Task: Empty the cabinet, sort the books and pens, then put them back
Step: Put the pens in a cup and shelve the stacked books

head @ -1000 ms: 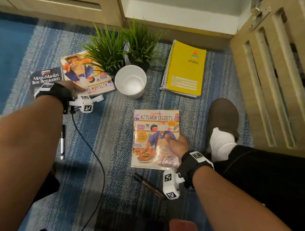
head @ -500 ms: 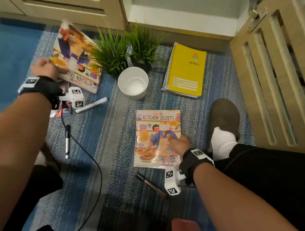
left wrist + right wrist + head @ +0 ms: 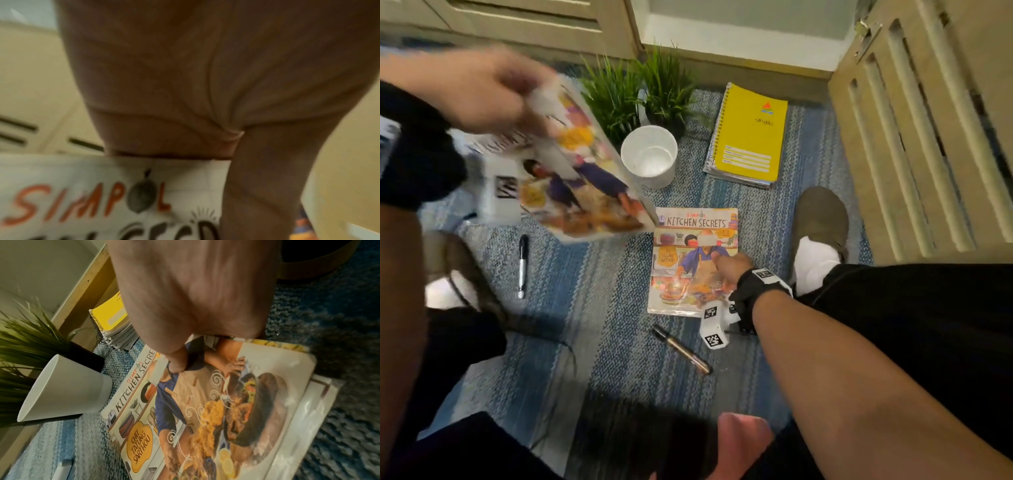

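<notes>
From my remote station I record the following. In the head view my left hand [image 3: 482,92], upper left of the frame and blurred, has its fingers closed on the top edge of a Simpol cookbook [image 3: 582,178], held clear of the rug [image 3: 592,308] and tilted, its lower corner just above the second book's top left corner. The left wrist view shows the thumb [image 3: 265,186] pressed across that cover beside the orange "SIMPOL" lettering.

My right hand [image 3: 729,270], right of centre, lies on a Kitchen Secrets cookbook [image 3: 688,260] that lies flat on the rug. In the right wrist view one finger [image 3: 176,360] touches the cover; the remaining fingers are hidden behind the palm, so I cannot tell whether the hand is curled or straight. That view also shows another flat item's plastic-covered edge under this book at lower right.

A yellow spiral notebook [image 3: 750,133] lies on the rug at upper right, near the open cabinet door [image 3: 914,137]. A white cup [image 3: 649,154] stands at upper centre, in front of two green potted plants [image 3: 640,92]. A black marker [image 3: 522,263] lies at centre left; a brown pen [image 3: 683,349] lies just below the Kitchen Secrets cookbook.
</notes>
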Tool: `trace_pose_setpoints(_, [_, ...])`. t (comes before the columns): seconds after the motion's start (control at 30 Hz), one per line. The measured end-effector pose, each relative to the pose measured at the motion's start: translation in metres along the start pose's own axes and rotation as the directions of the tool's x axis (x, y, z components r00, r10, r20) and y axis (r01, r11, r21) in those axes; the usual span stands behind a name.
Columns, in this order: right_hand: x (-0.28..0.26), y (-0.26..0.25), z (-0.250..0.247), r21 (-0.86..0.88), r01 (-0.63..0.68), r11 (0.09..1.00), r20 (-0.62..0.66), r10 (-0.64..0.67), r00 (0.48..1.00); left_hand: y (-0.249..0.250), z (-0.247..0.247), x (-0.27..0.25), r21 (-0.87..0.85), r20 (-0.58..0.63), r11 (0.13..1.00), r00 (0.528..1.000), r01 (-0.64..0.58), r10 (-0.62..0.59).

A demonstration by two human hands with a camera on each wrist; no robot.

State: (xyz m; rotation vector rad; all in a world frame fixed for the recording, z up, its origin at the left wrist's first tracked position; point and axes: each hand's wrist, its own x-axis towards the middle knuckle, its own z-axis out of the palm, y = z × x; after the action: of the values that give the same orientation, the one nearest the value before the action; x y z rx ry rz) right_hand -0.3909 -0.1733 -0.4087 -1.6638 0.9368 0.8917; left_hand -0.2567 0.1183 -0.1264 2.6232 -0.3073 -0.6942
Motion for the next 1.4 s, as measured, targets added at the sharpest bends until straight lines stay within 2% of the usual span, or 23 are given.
trace_pose_setpoints(0.03, [0.002,0.001,-0.001,0.002,0.003,1.0,0.015,-0.003,1.0,0.014,0.011,0.004,-0.04,0.147,0.999,0.989,0.005,0.001])
trace_pose_setpoints(0.07, [0.001,0.0,-0.001,0.012,0.013,1.0,0.022,-0.013,1.0,0.029,0.03,0.015,-0.077,0.311,0.997,0.95,0.005,0.019])
trace_pose_setpoints(0.13, [0.009,0.003,-0.001,0.042,0.026,0.999,0.037,-0.028,0.999,0.058,0.075,0.038,-0.084,0.519,0.996,0.853,-0.002,0.046])
trace_pose_setpoints(0.2, [0.008,0.004,-0.004,0.125,0.018,0.992,0.096,-0.03,0.995,0.074,0.124,0.07,-0.059,0.665,0.997,0.743,-0.044,0.072])
trace_pose_setpoints(0.23, [0.004,0.004,-0.007,0.207,0.001,0.978,0.142,-0.031,0.989,0.074,0.149,0.086,-0.016,0.664,0.997,0.744,-0.079,0.07])
trace_pose_setpoints(0.3, [-0.003,0.001,-0.017,0.438,-0.085,0.895,0.253,-0.031,0.967,0.075,0.191,0.107,0.111,0.533,0.985,0.844,-0.129,0.051])
trace_pose_setpoints(0.37, [0.002,0.002,-0.027,0.555,-0.153,0.817,0.309,-0.031,0.951,0.068,0.227,0.113,0.115,0.338,0.99,0.94,-0.08,0.037])
trace_pose_setpoints(0.43, [0.001,-0.001,-0.033,0.567,-0.176,0.804,0.379,-0.065,0.923,0.053,0.249,0.111,-0.017,0.178,0.999,0.983,-0.033,0.035])
trace_pose_setpoints(0.5, [-0.004,-0.003,-0.033,0.512,-0.121,0.85,0.414,-0.12,0.902,0.03,0.26,0.104,-0.117,-0.001,0.991,0.998,0.066,-0.067])
trace_pose_setpoints(0.53, [-0.006,-0.004,-0.033,0.445,-0.095,0.891,0.418,-0.113,0.901,0.018,0.263,0.099,-0.115,-0.099,0.981,0.981,0.155,-0.166])
trace_pose_setpoints(0.6, [-0.013,-0.011,-0.029,0.288,-0.067,0.955,0.431,-0.067,0.9,-0.002,0.272,0.083,-0.084,-0.198,0.895,0.873,0.438,-0.446])
trace_pose_setpoints(0.67, [0.003,-0.008,-0.021,0.182,-0.027,0.983,0.357,-0.04,0.933,-0.01,0.286,0.066,-0.148,-0.114,0.752,0.745,0.642,-0.658])
trace_pose_setpoints(0.7, [0.022,0.0,-0.016,0.136,-0.009,0.991,0.342,-0.039,0.939,-0.011,0.294,0.061,-0.211,-0.066,0.713,0.718,0.669,-0.693])
trace_pose_setpoints(0.8, [0.055,0.019,-0.005,0.032,0.035,0.999,0.225,-0.041,0.974,-0.001,0.312,0.059,-0.294,-0.038,0.715,0.74,0.634,-0.672])
trace_pose_setpoints(0.87, [0.04,0.017,-0.006,0.042,0.029,0.999,0.155,-0.035,0.987,0.003,0.312,0.057,-0.255,-0.055,0.763,0.779,0.594,-0.625])
trace_pose_setpoints(0.97, [0.025,0.012,-0.007,0.104,0.062,0.993,0.111,-0.073,0.991,-0.015,0.295,0.049,-0.288,0.032,0.8,0.84,0.527,-0.542])
trace_pose_setpoints(1.03, [0.027,0.012,-0.005,0.115,0.077,0.99,0.105,-0.089,0.991,-0.041,0.272,0.043,-0.342,0.091,0.775,0.839,0.532,-0.536])
trace_pose_setpoints(1.07, [0.032,0.014,-0.003,0.108,0.073,0.991,0.107,-0.085,0.991,-0.058,0.257,0.04,-0.357,0.075,0.763,0.831,0.539,-0.552])
trace_pose_setpoints(1.13, [0.045,0.021,0.0,0.139,0.074,0.987,0.109,-0.09,0.99,-0.093,0.221,0.035,-0.374,-0.067,0.745,0.785,0.552,-0.615])
trace_pose_setpoints(1.23, [0.059,0.029,0.005,0.204,0.052,0.978,0.114,-0.077,0.991,-0.152,0.17,0.029,-0.35,-0.275,0.7,0.646,0.622,-0.712])
trace_pose_setpoints(1.33, [0.051,0.029,0.004,0.269,0.046,0.962,0.131,-0.084,0.988,-0.208,0.146,0.026,-0.303,-0.257,0.588,0.529,0.75,-0.808])
trace_pose_setpoints(1.37, [0.046,0.027,0.004,0.274,0.038,0.961,0.135,-0.077,0.988,-0.221,0.145,0.027,-0.261,-0.233,0.56,0.512,0.786,-0.827])
trace_pose_setpoints(1.4, [0.045,0.027,0.003,0.292,0.038,0.956,0.136,-0.081,0.987,-0.232,0.146,0.027,-0.211,-0.214,0.561,0.523,0.8,-0.825])
